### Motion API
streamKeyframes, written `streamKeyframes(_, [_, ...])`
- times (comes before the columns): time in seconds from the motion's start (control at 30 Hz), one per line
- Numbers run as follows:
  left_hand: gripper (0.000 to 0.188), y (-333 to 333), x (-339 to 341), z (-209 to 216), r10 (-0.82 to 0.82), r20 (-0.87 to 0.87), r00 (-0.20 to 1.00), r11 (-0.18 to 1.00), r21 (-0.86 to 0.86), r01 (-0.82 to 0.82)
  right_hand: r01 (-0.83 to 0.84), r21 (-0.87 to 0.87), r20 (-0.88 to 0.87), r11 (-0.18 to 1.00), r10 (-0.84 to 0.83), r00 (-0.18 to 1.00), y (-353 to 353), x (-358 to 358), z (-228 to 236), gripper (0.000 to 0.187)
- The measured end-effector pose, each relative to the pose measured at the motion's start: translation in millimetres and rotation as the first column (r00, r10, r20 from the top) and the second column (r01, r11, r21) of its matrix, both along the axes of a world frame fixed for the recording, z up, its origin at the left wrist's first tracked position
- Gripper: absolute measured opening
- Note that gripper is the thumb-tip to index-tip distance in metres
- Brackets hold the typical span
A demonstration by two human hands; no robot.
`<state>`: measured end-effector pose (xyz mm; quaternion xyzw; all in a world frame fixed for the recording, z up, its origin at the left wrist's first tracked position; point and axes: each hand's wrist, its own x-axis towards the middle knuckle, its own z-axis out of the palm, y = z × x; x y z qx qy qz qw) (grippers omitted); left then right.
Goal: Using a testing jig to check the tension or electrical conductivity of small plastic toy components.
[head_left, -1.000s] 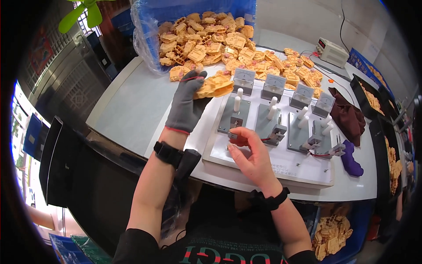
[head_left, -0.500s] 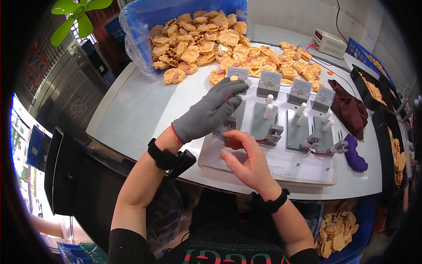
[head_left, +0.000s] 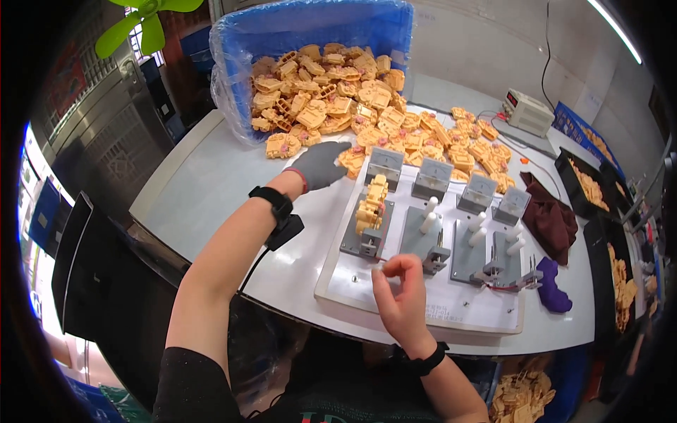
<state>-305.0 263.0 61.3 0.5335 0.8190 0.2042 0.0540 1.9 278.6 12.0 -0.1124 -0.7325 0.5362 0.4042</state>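
My left hand, in a grey glove, reaches to the near edge of the loose parts. Its partly blurred fingers are apart beside a yellow plastic part. Bare, my right hand is held over the front of a white test board, thumb and forefinger pinched together; whatever is between them is too small to make out. Another yellow plastic part stands on the leftmost grey fixture, just beyond my right hand. Behind that fixture is an analog meter.
Farther right on the board, several fixtures carry white pegs and metal clamps. A blue bin of yellow parts spills onto the table. At right lie a brown cloth, a purple object and black trays; a power supply stands behind.
My left hand has moved off the leftmost fixture, leftward toward the loose parts, uncovering the yellow part there. My right hand has drawn its fingers together, close to the clamp. The view has shifted.
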Motion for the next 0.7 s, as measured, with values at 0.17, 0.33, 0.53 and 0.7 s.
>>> streamKeyframes(0.17, [0.078, 51, -18, -23, -0.014, -0.188, 0.982, 0.958, -0.285, -0.041, -0.031, -0.041, 0.108, 0.999, 0.036, 0.993, -4, 3, 4, 0.021])
streamKeyframes(0.33, [0.071, 56, -26, -46, 0.084, -0.141, 0.986, 0.961, -0.248, -0.118, -0.068, 0.371, 0.199, 0.926, -0.008, 0.980, -8, -11, 13, 0.018])
streamKeyframes(0.53, [0.070, 11, -9, -36, 0.197, -0.149, 0.969, 0.926, -0.296, -0.234, -0.108, 0.430, 0.213, 0.896, 0.016, 0.977, -2, -16, 10, 0.013])
streamKeyframes(0.7, [0.081, -45, 3, -39, 0.294, -0.122, 0.948, 0.922, -0.227, -0.315, -0.079, 0.423, 0.197, 0.903, -0.006, 0.980, -1, -14, 7, 0.013])
